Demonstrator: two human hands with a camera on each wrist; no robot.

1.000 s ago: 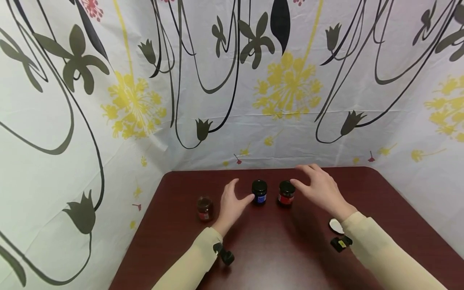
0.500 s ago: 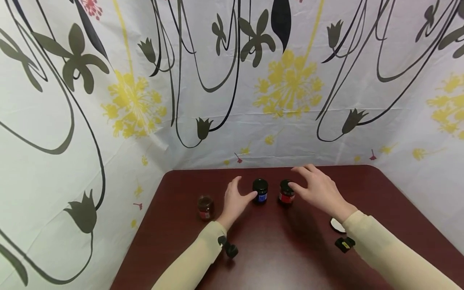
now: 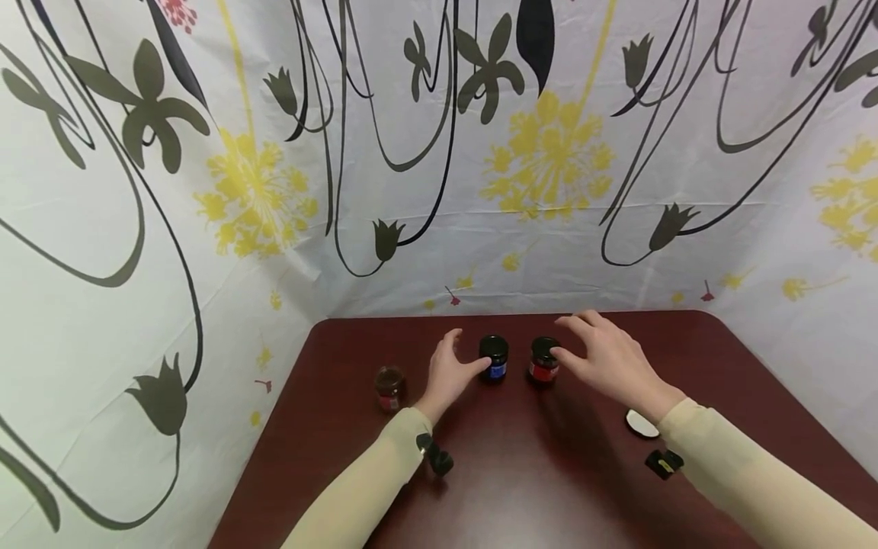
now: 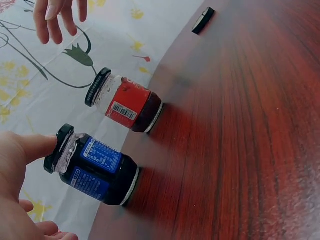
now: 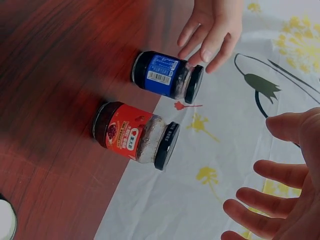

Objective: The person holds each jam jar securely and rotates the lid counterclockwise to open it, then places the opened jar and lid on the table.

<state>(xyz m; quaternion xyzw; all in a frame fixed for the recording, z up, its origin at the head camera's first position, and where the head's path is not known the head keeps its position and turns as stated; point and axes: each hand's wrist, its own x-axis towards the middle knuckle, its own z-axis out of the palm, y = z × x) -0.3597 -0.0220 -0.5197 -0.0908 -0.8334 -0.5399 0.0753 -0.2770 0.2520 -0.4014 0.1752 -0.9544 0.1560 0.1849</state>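
While the left hand [image 3: 449, 381] spreads its thumb and fingers apart, the upright blue-labelled jar [image 3: 494, 360] stands at its two o'clock in the head view, though whether the thumb touches the black lid [image 4: 60, 150] cannot be told. The right hand [image 3: 612, 362], fingers likewise parted, has the upright red-labelled jar [image 3: 544, 368] at nine o'clock and a white-faced disc [image 3: 642, 424] at five. On the dark red table [image 3: 528, 473], a brownish jar [image 3: 389, 390] sits at the left hand's nine.
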